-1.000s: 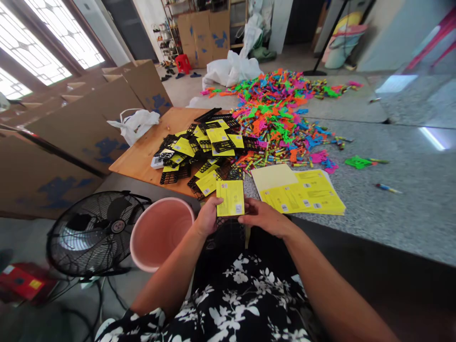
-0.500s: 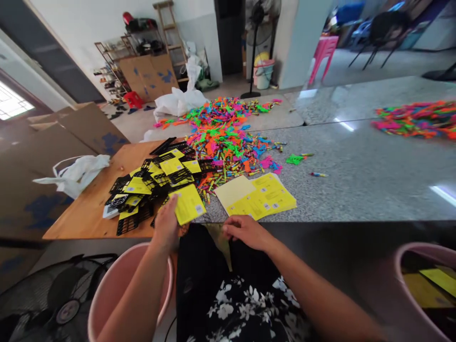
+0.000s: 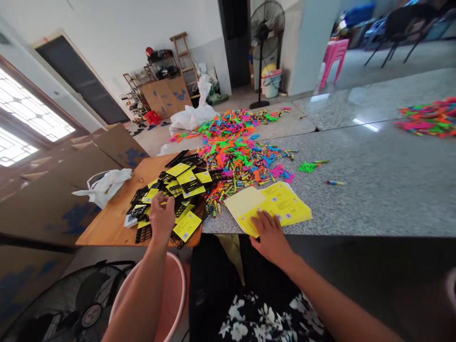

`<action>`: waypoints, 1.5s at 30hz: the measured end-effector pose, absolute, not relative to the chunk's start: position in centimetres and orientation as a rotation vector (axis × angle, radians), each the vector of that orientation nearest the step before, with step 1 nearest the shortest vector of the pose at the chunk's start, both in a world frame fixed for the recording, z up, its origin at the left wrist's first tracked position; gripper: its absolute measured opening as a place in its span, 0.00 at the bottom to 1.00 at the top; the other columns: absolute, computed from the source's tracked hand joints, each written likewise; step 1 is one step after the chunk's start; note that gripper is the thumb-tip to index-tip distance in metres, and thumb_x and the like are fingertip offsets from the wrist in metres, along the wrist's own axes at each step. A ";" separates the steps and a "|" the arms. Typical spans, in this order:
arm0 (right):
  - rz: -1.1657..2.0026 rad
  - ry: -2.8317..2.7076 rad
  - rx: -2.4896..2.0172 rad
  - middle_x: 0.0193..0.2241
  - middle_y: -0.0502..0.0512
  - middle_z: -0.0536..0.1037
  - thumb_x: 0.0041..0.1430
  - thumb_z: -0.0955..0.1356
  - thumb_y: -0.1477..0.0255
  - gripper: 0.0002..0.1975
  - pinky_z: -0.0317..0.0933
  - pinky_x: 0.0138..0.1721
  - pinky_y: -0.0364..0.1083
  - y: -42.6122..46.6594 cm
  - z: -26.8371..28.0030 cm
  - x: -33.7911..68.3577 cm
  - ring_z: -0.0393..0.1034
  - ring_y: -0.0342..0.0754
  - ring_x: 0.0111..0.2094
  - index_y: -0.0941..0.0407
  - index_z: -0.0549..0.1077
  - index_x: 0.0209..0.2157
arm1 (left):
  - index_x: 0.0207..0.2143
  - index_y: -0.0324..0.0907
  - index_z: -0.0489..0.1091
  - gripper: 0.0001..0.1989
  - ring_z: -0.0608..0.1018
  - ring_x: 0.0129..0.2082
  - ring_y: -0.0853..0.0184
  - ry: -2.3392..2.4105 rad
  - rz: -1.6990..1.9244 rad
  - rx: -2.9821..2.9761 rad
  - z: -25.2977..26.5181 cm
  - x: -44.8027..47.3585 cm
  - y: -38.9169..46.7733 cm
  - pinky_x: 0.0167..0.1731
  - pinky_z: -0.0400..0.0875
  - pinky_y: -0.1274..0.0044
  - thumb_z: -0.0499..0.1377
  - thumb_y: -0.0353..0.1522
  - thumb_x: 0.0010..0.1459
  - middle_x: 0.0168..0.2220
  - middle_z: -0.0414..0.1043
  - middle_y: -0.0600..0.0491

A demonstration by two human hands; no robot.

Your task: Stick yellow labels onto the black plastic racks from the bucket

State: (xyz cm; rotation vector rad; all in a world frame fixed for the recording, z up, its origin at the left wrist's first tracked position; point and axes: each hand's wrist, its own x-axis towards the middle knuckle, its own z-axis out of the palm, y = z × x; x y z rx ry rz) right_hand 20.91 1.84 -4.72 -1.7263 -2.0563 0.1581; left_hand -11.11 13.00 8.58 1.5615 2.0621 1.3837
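Observation:
My left hand (image 3: 162, 216) is over the pile of black plastic grid frames (image 3: 144, 233) and yellow cards, its fingers bent but apart, with nothing visibly held. Close to its right, a single yellow card (image 3: 187, 225) lies at the front of the pile. My right hand (image 3: 271, 235) rests with fingers spread on a stack of yellow printed sheets (image 3: 290, 202). A paler blank piece (image 3: 245, 201) covers the stack's left part. Behind both hands lies a heap of bright plastic toy guns and small striped tubes (image 3: 235, 147).
A white plastic bag (image 3: 107, 186) sits on the wooden board's (image 3: 103, 230) left side. Below it stand a pink bin (image 3: 178, 289) and a black fan (image 3: 89, 308). A green toy (image 3: 308, 166) and a striped tube (image 3: 335, 182) lie on the granite tabletop (image 3: 374, 204). Another toy heap (image 3: 429, 118) is far right.
My left hand has let go of the yellow card, which now lies on the pile, and moved left. My right hand has moved from the table edge onto the yellow sheets. The view has shifted left.

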 end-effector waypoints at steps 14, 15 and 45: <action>0.119 -1.989 -1.168 0.59 0.58 0.73 0.65 0.62 0.76 0.23 0.47 0.70 0.65 -2.8 -3.0 21.9 0.65 0.57 0.63 0.51 0.72 0.59 | 0.51 0.37 0.75 0.25 0.82 0.44 0.57 1.075 0.856 0.649 -0.5 4.8 2.7 0.43 0.79 0.66 0.66 0.41 0.55 0.51 0.79 0.40; 0.138 -2.005 -1.157 0.61 0.58 0.72 0.66 0.63 0.74 0.23 0.46 0.71 0.66 -3.2 -3.0 22.3 0.64 0.58 0.64 0.50 0.70 0.61 | 0.48 0.36 0.77 0.22 0.82 0.45 0.57 1.060 0.883 0.619 -1.4 5.4 3.3 0.49 0.77 0.64 0.67 0.37 0.53 0.51 0.79 0.41; 0.839 -1.201 -2.002 0.38 0.62 0.82 0.56 0.72 0.61 0.22 0.71 0.40 0.52 6.3 1.2 34.7 0.79 0.58 0.39 0.60 0.75 0.48 | 0.56 0.38 0.70 0.22 0.81 0.36 0.64 1.185 0.701 1.410 0.6 3.4 6.2 0.38 0.76 0.72 0.58 0.38 0.62 0.42 0.80 0.46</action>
